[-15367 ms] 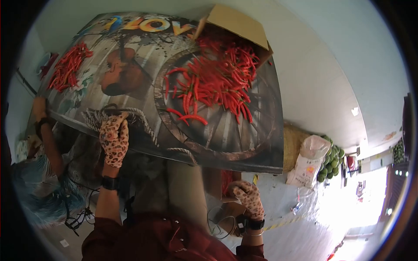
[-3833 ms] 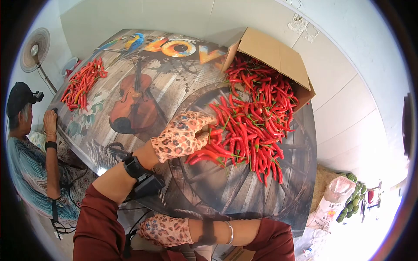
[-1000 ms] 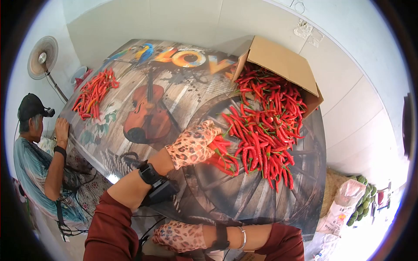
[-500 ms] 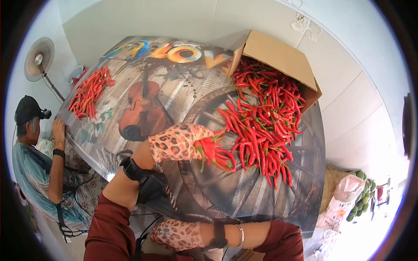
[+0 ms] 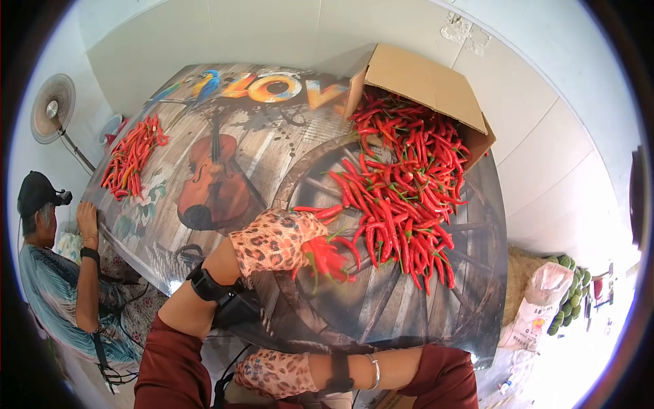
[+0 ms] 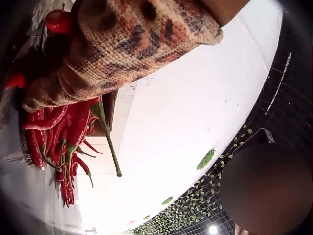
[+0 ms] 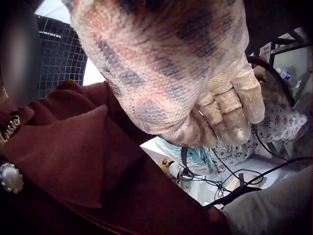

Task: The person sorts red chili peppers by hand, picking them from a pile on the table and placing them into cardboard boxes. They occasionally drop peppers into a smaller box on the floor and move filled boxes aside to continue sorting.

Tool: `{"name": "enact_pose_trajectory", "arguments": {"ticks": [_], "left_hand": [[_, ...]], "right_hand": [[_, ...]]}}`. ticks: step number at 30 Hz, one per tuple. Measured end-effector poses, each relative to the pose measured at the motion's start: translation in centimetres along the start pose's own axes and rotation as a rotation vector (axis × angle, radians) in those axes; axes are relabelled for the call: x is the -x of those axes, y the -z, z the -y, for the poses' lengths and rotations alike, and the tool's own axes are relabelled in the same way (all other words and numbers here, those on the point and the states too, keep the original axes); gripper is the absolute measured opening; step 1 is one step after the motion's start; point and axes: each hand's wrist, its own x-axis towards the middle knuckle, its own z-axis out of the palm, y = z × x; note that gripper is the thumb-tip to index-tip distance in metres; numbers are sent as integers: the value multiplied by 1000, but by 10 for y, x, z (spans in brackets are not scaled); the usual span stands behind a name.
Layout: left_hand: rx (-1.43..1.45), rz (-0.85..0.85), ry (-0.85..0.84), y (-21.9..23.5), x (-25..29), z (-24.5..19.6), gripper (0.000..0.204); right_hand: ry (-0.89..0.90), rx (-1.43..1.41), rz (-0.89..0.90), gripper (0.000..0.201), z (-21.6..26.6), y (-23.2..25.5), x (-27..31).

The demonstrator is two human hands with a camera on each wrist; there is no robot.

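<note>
Inside tipped cardboard box (image 5: 424, 80), chillies (image 5: 402, 140).

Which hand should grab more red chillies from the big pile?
Probably the left hand: it is up on the table beside the chilli pile, already gripping a bunch. The right hand sits low below the table edge.

A glossy tabletop (image 5: 225, 129), printed with a wood-plank and violin pattern, was seen reflecting light along its edge. Smooth, shiny red chilies (image 5: 402, 184) were spilled from a matt brown cardboard box (image 5: 422, 82). Knitted cloth gloves in a leopard print, coarse in weave, were worn on the left hand (image 5: 276, 240) and right hand (image 5: 276, 373). A dark red cloth sleeve (image 7: 73, 161) was shown matt.
</note>
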Motion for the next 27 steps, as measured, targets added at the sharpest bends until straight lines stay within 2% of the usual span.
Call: {"name": "enact_pose_trajectory", "arguments": {"ticks": [1, 5, 7, 8, 10, 11, 13, 15, 16, 17, 19, 20, 22, 23, 24, 25, 26, 27], "left_hand": [[-2, 3, 2, -2, -1, 3, 53], [-346, -118, -146, -17, -3, 13, 53], [-429, -147, -182, -16, -3, 9, 52], [-361, -99, -118, -7, -4, -4, 51], [-294, -52, -56, 1, -6, -22, 50], [-332, -17, -24, 3, -9, -28, 50], [-371, 18, 5, 4, -10, -31, 50], [12, 99, 58, 3, -11, -31, 46], [143, 63, 74, -3, -9, -28, 54], [142, 65, 73, -8, -9, -23, 54], [-268, -27, -121, -15, -9, -16, 57], [-361, 32, -30, -12, -14, -26, 56], [-320, 2, -14, -12, -14, -28, 54], [-280, -29, 3, -11, -15, -31, 53], [-281, -26, 4, -8, -16, -36, 53], [-280, -28, 119, -3, -17, -43, 52], [-279, -30, 233, 3, -19, -49, 51], [-178, -96, 266, 10, -18, -46, 52]], "right_hand": [[-27, -2, -27, 17, 2, 0, 0], [33, -36, -56, 15, 0, 3, 3], [-27, -418, -175, 14, -6, -4, 7], [-28, -420, -175, 14, -4, -4, 5], [-23, -19, -30, 16, -1, -3, 0], [-24, -18, -30, 16, -4, -10, -1], [-70, -245, -35, 14, -22, -46, 4], [-116, -470, -43, 13, -38, -76, 7], [-138, -584, -47, 12, -43, -86, 10], [-137, -584, -49, 12, -41, -76, 9], [-7, -202, -21, 11, -25, -36, 7], [-7, -203, -22, 11, -19, -26, 9], [82, -104, -283, 10, -8, -12, 10], [83, -105, -285, 10, -2, -9, 7], [16, -20, -155, 11, 2, -5, 4], [-50, 64, -24, 11, 4, -2, 2], [-48, 64, -28, 11, 3, 4, 2], [24, 16, -49, 12, 2, 12, 4]]}}
